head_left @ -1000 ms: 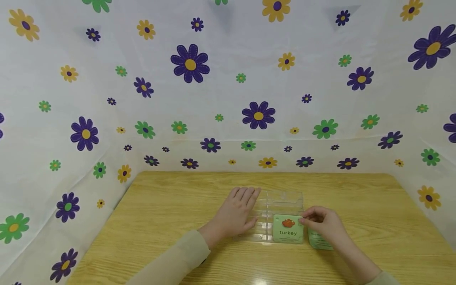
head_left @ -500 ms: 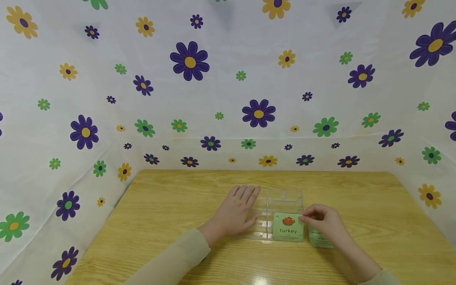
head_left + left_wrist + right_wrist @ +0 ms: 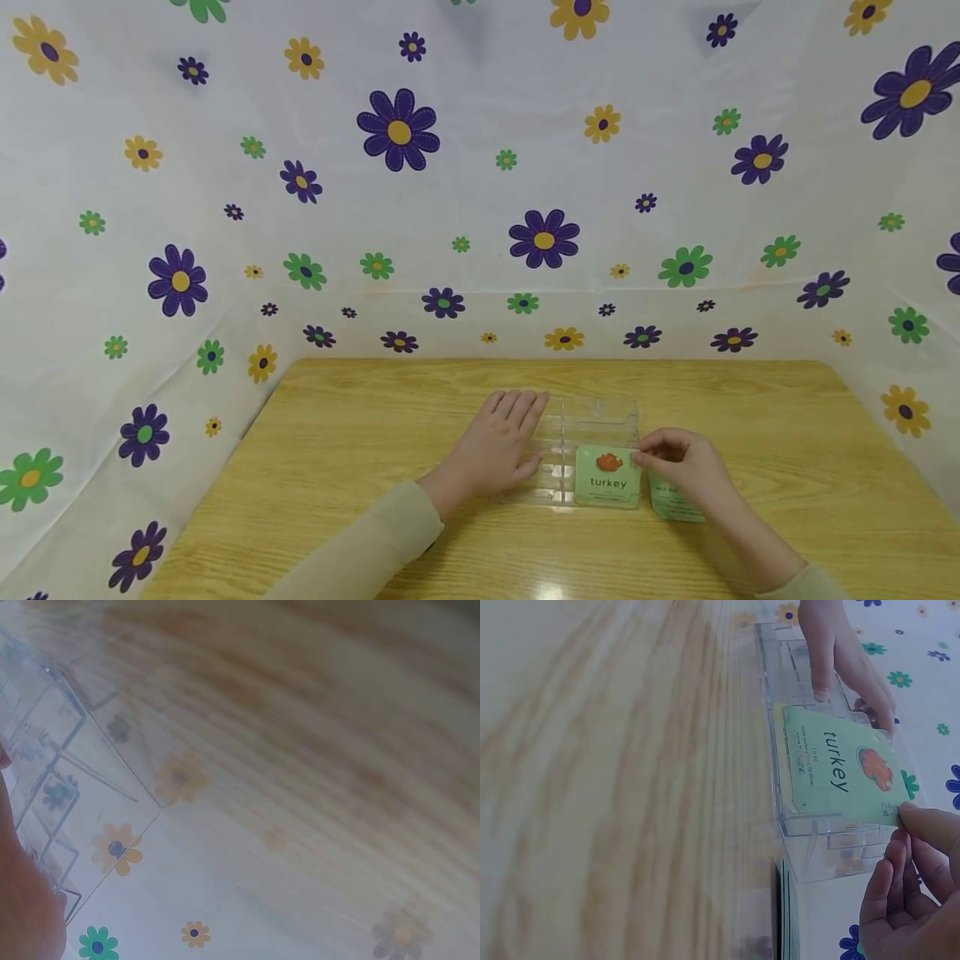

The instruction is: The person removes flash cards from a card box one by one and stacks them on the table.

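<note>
A green card printed "turkey" point(image 3: 607, 492) with a roast turkey picture lies in the front right compartment of a clear plastic card rack point(image 3: 597, 435). My right hand point(image 3: 688, 468) pinches the card's upper right corner between thumb and fingers; the right wrist view shows the pinched card point(image 3: 847, 769) tilted against the rack, another card edge behind it. My left hand point(image 3: 491, 450) lies over the rack's left part, fingers extended, covering that side. Only a slice of the left hand point(image 3: 30, 907) shows in the left wrist view, beside the rack's clear ledges.
A stack of green cards point(image 3: 675, 502) lies just right of the rack, partly under my right hand. Rack and cards are on a wood-grain table point(image 3: 360, 408). A white cloth with flowers point(image 3: 480, 192) hangs around the back and sides.
The turkey card has shifted very slightly up and to the right with my right hand still pinching its corner. My left hand keeps its place on the rack.
</note>
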Tool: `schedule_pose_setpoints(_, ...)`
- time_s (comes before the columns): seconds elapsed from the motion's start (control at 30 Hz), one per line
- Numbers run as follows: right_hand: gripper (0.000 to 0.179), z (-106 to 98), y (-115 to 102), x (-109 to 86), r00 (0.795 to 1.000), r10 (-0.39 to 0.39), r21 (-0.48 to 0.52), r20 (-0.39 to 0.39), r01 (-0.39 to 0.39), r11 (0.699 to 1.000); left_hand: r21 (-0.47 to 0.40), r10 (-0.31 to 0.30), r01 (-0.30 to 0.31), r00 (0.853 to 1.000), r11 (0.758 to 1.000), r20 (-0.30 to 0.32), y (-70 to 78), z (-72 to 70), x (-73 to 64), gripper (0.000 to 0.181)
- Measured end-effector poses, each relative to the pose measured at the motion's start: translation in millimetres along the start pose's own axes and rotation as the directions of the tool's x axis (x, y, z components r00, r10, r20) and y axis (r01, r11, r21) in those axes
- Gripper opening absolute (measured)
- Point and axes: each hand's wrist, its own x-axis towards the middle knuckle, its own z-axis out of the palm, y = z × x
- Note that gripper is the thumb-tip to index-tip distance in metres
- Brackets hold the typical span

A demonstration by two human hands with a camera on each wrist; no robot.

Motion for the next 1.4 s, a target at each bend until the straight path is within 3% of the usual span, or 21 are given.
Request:
schedule_pose_setpoints(0.9,0.025,-5.3,-8.2,-0.9,1.0,-0.005,0.037,0.017,0.004,0.999,0.029,-0.004,0.004,1.0,1.0,0.004,0.7,0.8,-0.8,0.086)
schedule_pose_setpoints(1.4,0.025,-8.3,-13.5,-0.4,1.0,-0.024,0.096,0.008,0.023,0.995,-0.014,-0.005,0.005,1.0,1.0,-0.014,0.7,0.7,-0.4,0.084)
